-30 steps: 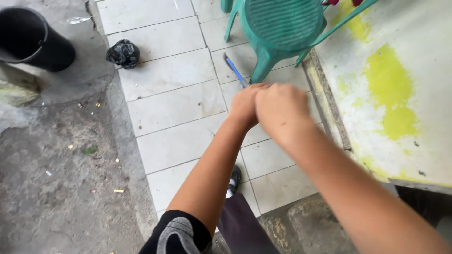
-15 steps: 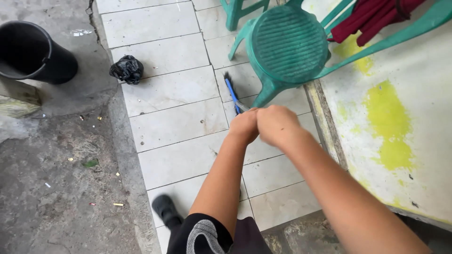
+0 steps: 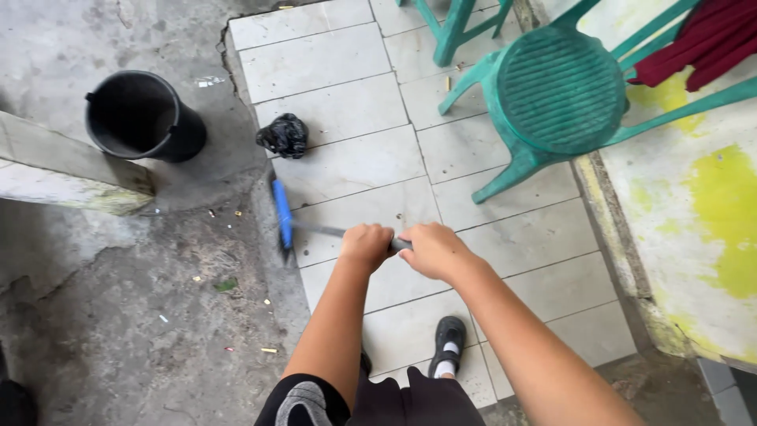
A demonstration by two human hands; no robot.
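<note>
Both of my hands grip the grey handle of a push broom. My left hand (image 3: 367, 243) is ahead on the handle and my right hand (image 3: 432, 249) sits just behind it. The broom's blue head (image 3: 281, 214) rests at the left edge of the white tiled floor (image 3: 355, 170), where the tiles meet rough grey concrete (image 3: 142, 315). A knotted black plastic bag (image 3: 285, 135) lies on the tiles just beyond the broom head.
A black bucket (image 3: 142, 116) stands on the concrete at upper left, beside a low concrete ledge (image 3: 63, 170). A green plastic chair (image 3: 552, 99) stands at upper right, with dark red cloth (image 3: 702, 43) on it. A white and yellow wall (image 3: 694, 205) runs along the right. My black shoe (image 3: 449, 343) is on the tiles.
The broom head has swung from the right, near the green chair, across to the left edge of the tiles. My hands moved left and lower with the handle.
</note>
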